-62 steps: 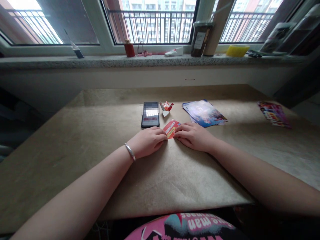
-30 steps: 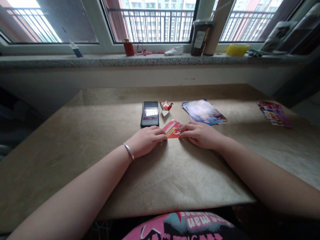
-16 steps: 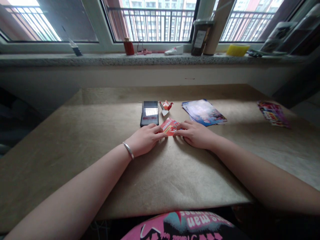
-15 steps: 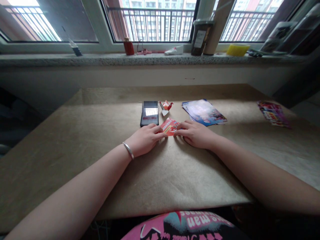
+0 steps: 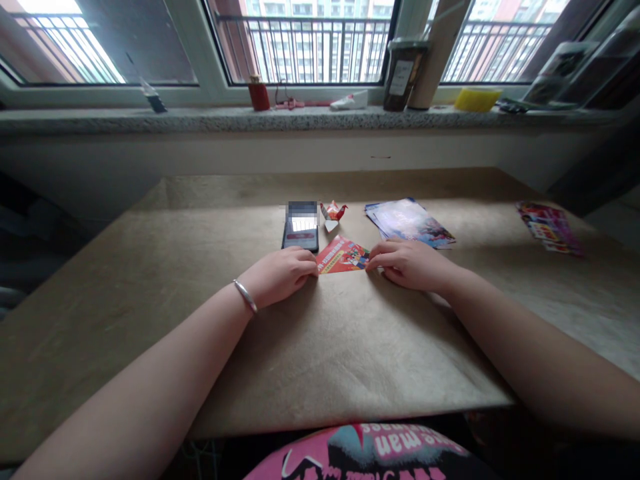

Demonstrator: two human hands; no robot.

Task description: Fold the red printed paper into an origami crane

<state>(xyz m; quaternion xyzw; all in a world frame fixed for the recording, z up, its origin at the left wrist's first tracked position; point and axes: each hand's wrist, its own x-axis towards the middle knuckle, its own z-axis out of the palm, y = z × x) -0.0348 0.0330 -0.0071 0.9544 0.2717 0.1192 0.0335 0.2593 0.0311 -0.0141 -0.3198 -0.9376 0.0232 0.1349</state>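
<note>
Silver bangle (image 5: 245, 296) marks your left hand (image 5: 283, 271), fingers bunched on the red paper triangle (image 5: 341, 257) at its 9 o'clock corner; your right hand (image 5: 409, 263) bends fingers onto the 3 o'clock corner. Pinch or press, can't tell. Long edge runs 9 to 3, neither hand nearer. Phone (image 5: 301, 239) at 10, folded paper bird (image 5: 332, 215) at 12, blue sheets (image 5: 411, 223) at 2. Tan tabletop (image 5: 320, 360); speckled sill (image 5: 210, 122), window (image 5: 310, 50) at 12.

The left hand (image 5: 283, 273) and right hand (image 5: 413, 263) touch opposite corners of a triangular red paper (image 5: 343, 257) on a table (image 5: 325, 367). Just beyond it are a phone (image 5: 301, 237) and a small paper bird (image 5: 332, 215), with glossy sheets (image 5: 407, 220) past the right hand. A tall container (image 5: 400, 80) stands on the windowsill (image 5: 210, 123).
</note>
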